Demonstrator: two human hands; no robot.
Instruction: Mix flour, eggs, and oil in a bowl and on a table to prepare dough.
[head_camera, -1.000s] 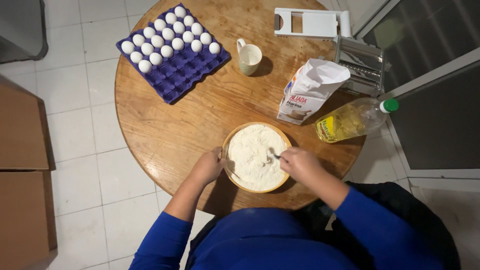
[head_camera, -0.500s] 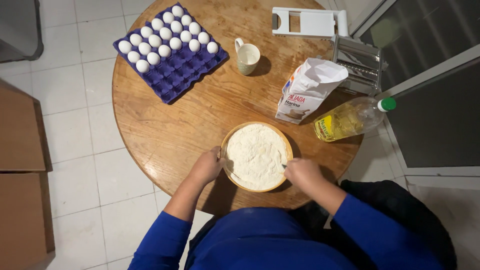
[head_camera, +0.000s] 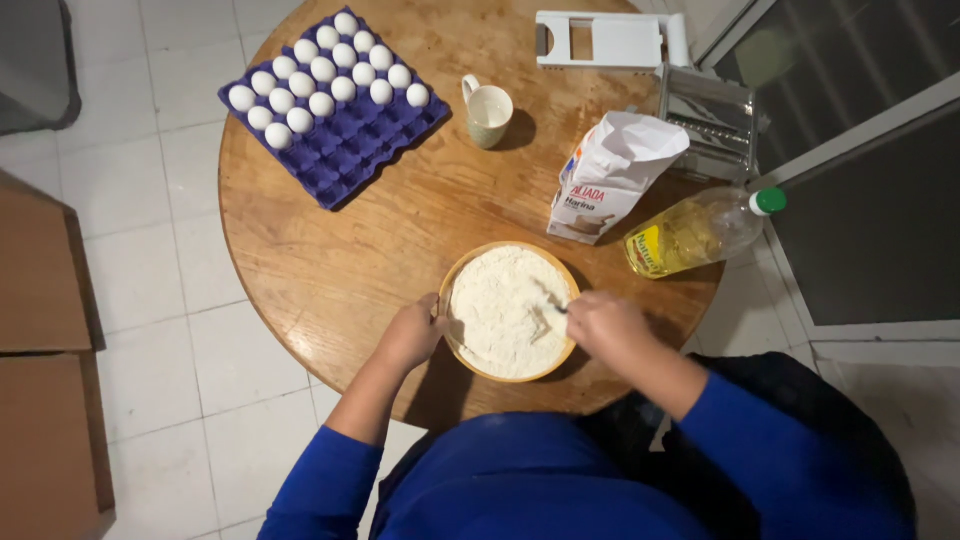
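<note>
**Stirring flour at the round table**

Nearest us, our left hand (head_camera: 412, 335) grips the rim of the bowl (head_camera: 462, 350) of flour at the table's (head_camera: 330, 270) near edge. Our right hand (head_camera: 608, 325) is clenched on a utensil (head_camera: 548, 307) dipped in the flour. Beyond stand a flour bag (head_camera: 610, 175) and an oil bottle (head_camera: 700, 230), then a mug (head_camera: 489, 113) and an egg tray (head_camera: 335, 105).

Left hand (head_camera: 412, 334) at 9 o'clock, fingers curled, palm turned inward. Right hand (head_camera: 608, 325) at 3 o'clock, closed in a fist. Both forearms bent, blue-sleeved.
</note>
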